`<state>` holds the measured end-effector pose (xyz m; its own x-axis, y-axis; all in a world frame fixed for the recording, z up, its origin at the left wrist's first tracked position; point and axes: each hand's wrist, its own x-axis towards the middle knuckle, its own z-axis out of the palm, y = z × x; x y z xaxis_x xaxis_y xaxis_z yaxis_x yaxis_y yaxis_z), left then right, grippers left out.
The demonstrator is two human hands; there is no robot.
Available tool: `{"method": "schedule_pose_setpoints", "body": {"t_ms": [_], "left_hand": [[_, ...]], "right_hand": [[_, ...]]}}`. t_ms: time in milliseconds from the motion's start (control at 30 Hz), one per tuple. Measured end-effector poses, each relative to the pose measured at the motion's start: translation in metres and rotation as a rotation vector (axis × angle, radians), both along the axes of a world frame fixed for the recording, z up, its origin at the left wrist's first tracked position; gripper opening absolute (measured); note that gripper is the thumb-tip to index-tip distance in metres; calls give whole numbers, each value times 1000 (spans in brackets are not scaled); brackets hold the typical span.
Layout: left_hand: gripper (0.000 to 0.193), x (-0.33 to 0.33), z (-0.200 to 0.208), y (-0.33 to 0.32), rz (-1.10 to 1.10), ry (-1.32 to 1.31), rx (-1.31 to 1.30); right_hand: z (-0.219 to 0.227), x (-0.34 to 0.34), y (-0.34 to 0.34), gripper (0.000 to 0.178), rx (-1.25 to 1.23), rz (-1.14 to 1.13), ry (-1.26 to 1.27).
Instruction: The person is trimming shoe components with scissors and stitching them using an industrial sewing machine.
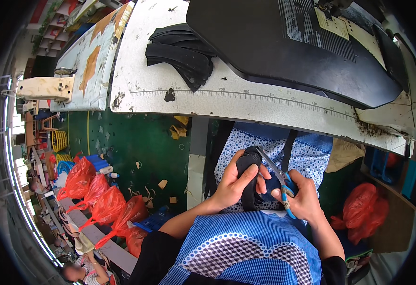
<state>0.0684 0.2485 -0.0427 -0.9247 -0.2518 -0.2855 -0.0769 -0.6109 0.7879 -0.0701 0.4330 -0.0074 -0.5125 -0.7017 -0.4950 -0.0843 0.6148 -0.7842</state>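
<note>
Black cloth makes the bundle (249, 195) which we hold in our left hand (231, 186), in front of our body and below the near edge of the desk (170, 105). The grip of this hand is clamped on the bundle, with the thumb lying across its front. Our right hand (303, 197) has its grip closed around the blue handles of the scissors (284, 180). The blades point up and to the left, and their tips are at the upper end of the bundle; we cannot tell if they touch it.

Behind our hands we see a blue and white dotted cloth (307, 159), and nearer to us is our blue checked apron (246, 244). On the desk, toward the left, there lies a loose pile of black strips (182, 53), partly overlapping one another. Just beside it, on the right, stands a broad black machine bed (265, 52) with a pale metal plate (332, 23) at its far side. A printed ruler (193, 91) runs along the front of the desk.

On the left, the floor (136, 133) is green, with small scraps on it, and several red bags (107, 207) sit in a row. Another red bag (361, 209) is at the right, under the desk. Near the left rim we notice a yellow basket (60, 141), and in the lower left corner, another person (91, 273).
</note>
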Motion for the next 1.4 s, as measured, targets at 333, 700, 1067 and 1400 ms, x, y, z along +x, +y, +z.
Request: {"method": "schedule_pose_setpoints", "body": {"t_ms": [333, 700, 1067, 1400], "left_hand": [[31, -2, 2, -1, -10, -6, -3], [29, -3, 1, 1, -5, 25, 25], [30, -4, 0, 2, -8, 14, 38], [33, -12, 6, -18, -41, -94, -46]], "right_hand": [[-15, 3, 14, 49, -24, -64, -197], [-3, -4, 6, 55, 4, -1, -57], [1, -4, 6, 50, 3, -20, 62], [-17, 1, 41, 45, -136, -292, -205]]}}
